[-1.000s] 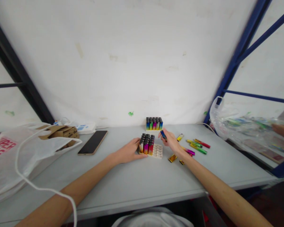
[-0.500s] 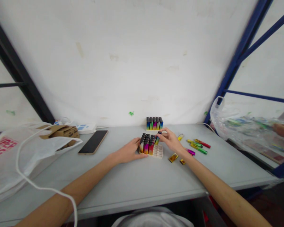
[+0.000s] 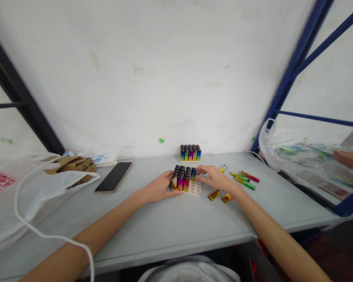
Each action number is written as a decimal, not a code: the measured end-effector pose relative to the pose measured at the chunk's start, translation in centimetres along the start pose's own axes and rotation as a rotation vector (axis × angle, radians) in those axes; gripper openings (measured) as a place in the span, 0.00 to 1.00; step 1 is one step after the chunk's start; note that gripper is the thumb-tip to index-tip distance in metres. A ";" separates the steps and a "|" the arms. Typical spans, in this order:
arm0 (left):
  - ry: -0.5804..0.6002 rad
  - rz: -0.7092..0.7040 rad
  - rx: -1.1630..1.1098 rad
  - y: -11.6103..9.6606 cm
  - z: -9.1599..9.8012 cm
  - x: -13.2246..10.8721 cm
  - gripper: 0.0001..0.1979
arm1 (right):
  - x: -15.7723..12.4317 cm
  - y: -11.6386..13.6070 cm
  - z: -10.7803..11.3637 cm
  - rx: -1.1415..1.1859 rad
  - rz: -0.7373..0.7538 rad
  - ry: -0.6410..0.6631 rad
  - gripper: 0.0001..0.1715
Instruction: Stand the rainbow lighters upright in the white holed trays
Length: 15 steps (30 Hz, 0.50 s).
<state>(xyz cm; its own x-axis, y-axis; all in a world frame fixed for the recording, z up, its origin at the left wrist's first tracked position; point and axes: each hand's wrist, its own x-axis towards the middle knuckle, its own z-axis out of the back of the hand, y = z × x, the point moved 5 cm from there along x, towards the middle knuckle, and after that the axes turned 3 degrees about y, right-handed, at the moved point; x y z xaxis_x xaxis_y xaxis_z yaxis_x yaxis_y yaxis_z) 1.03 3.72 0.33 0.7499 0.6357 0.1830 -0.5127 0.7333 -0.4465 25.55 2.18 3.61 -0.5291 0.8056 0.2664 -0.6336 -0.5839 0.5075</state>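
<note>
A white holder (image 3: 196, 191) with round slots stands on the grey table, its left part filled with upright, black-topped coloured lighters (image 3: 180, 181). My left hand (image 3: 157, 188) grips the holder's left side, thumb along the front, other fingertips hidden behind the lighters. A blue lighter (image 3: 193, 172) stands upright in the back row. At its right side are the thumb and forefinger of my right hand (image 3: 213, 178), closed on it. Empty slots show in the front right part. Loose gold lighters (image 3: 214, 194) and green ones (image 3: 245, 182) lie to the right.
Behind, by the wall, stands a second full holder of lighters (image 3: 190, 152). A phone (image 3: 114, 177), a white plastic bag (image 3: 47, 196) with cardboard (image 3: 73, 166) and a white cable (image 3: 55, 236) are at left. At right, another person's hand (image 3: 351, 159) is over clear bags (image 3: 306, 150).
The blue lighter, tilted in my right hand before, now stands upright in the holder beside the others. My right hand has lowered slightly; my left hand keeps its place on the holder.
</note>
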 end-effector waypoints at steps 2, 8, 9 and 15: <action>0.000 -0.004 -0.001 0.0 0.0 0.0 0.30 | -0.6 -1.1 2.0 0.030 -0.029 -0.022 0.13; 0.003 0.024 0.009 0.3 -0.1 0.1 0.37 | -4.0 -8.2 7.3 -0.320 -0.278 -0.096 0.21; 0.004 0.024 0.016 0.3 -0.1 0.1 0.37 | -4.6 -9.4 7.5 -0.374 -0.307 -0.056 0.24; 0.003 -0.002 0.036 0.1 0.0 0.1 0.36 | -9.3 -14.1 8.2 -0.530 -0.456 0.083 0.32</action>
<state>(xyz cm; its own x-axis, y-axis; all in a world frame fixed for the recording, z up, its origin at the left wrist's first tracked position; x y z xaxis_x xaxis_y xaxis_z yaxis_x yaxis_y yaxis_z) 1.05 3.82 0.30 0.7525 0.6333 0.1810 -0.5258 0.7431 -0.4140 44.07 3.73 0.68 -0.1728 0.9838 0.0481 -0.9810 -0.1763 0.0809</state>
